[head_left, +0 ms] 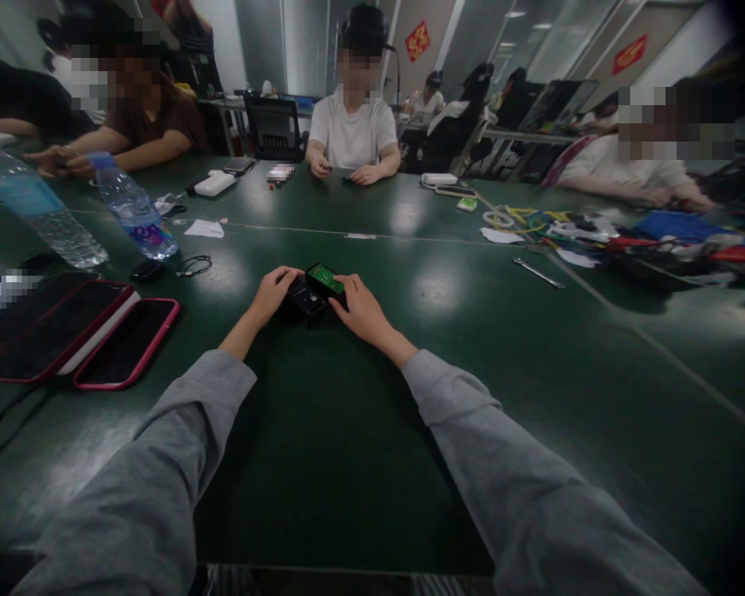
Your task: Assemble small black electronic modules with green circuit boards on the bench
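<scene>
Over the green table, my left hand (275,291) is closed on the left edge of a black plastic case half (306,295) with small pale print on it. My right hand (361,308) grips the near right side of a second black shell, in which a green circuit board (324,279) faces up. The two halves sit side by side, close together and slightly tilted; whether they are joined cannot be made out. My fingers cover the outer ends of both pieces.
Left of my hands are a pink-edged phone (127,343), a short black cable (194,265) and two water bottles, the nearer one (137,211) with a blue cap. A wrench (537,273) and a heap of cables (596,232) lie at right. Several people sit around the table.
</scene>
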Tool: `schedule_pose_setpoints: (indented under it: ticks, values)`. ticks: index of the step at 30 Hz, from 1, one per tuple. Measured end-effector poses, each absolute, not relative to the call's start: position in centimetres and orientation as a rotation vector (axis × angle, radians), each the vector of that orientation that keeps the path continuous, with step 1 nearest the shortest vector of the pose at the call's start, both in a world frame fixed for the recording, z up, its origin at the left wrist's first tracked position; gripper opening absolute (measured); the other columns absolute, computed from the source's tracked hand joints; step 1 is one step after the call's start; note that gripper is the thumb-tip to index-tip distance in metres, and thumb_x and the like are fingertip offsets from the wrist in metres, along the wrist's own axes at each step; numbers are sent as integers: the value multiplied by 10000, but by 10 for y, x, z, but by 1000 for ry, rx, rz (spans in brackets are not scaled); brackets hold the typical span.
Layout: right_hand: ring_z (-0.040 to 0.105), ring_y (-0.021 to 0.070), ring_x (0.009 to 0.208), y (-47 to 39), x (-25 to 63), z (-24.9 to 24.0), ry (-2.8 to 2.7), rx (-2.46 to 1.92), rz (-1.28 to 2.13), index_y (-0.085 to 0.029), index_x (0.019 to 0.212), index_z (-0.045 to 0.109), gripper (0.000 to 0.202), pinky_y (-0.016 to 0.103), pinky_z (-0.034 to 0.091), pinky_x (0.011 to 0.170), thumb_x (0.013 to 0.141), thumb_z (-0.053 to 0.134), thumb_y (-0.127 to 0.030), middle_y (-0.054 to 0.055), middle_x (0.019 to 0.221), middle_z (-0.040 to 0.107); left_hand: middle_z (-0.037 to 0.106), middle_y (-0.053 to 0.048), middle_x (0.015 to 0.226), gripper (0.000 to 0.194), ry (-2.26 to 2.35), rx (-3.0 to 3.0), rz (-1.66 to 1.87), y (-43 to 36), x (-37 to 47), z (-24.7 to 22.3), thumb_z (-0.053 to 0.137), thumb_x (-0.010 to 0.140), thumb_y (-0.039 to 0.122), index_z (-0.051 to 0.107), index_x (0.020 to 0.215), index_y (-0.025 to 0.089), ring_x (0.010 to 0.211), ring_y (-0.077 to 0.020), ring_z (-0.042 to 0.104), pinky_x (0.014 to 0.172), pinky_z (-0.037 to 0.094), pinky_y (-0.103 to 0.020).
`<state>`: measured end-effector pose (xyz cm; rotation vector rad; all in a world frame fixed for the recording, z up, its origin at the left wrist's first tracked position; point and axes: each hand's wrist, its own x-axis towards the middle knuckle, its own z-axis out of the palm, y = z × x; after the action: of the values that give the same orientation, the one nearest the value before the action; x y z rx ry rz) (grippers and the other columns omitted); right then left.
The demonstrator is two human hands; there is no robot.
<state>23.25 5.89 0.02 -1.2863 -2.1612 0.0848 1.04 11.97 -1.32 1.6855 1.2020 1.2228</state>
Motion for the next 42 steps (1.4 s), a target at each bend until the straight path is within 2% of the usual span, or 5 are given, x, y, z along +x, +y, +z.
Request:
schedule_pose_setpoints:
  ticks: [42]
  values:
    - [549,268,1088,60,233,-1,-2164,-1284,56,-157,1312,420,411,454,511,914,928,505,-275,143,1205,491,690,-54,1002,367,1214,1690,1217,120,10,-14,483,874,461,705,987,191,960,-204,603,885,472,-356]
